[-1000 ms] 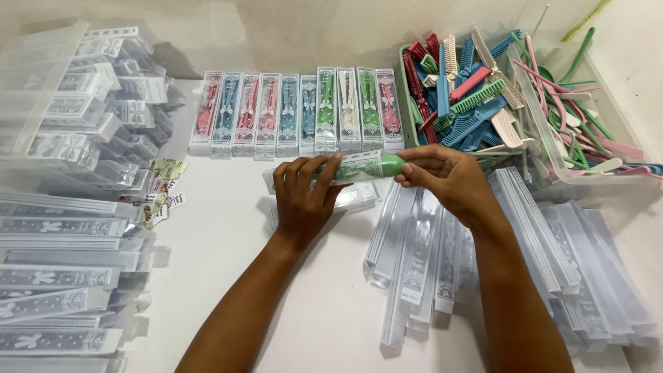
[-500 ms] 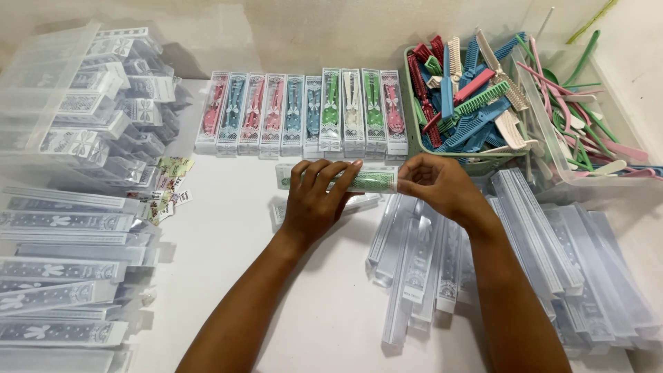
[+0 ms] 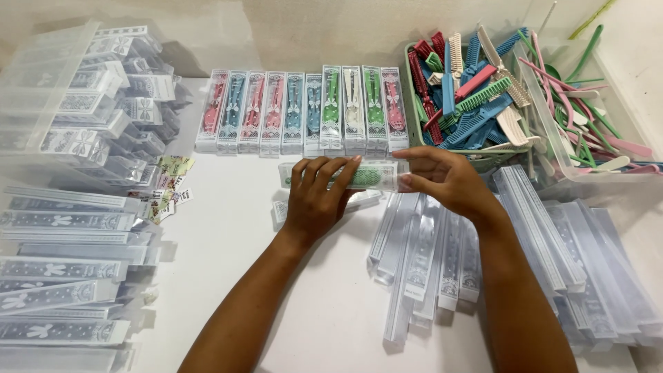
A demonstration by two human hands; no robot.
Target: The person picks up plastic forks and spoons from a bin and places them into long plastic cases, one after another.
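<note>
Head view: hands point(image 3: 387, 183) hold green comb box point(image 3: 362, 176) lengthwise left-right.

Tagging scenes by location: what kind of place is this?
Likely a small hand-packing workstation: a row of boxed combs, a green basket of loose combs, flat clear boxes piled on the white table.

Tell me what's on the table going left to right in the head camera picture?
Stacks of empty clear boxes → left hand → green comb in its clear box → right hand → basket of loose combs.
</note>
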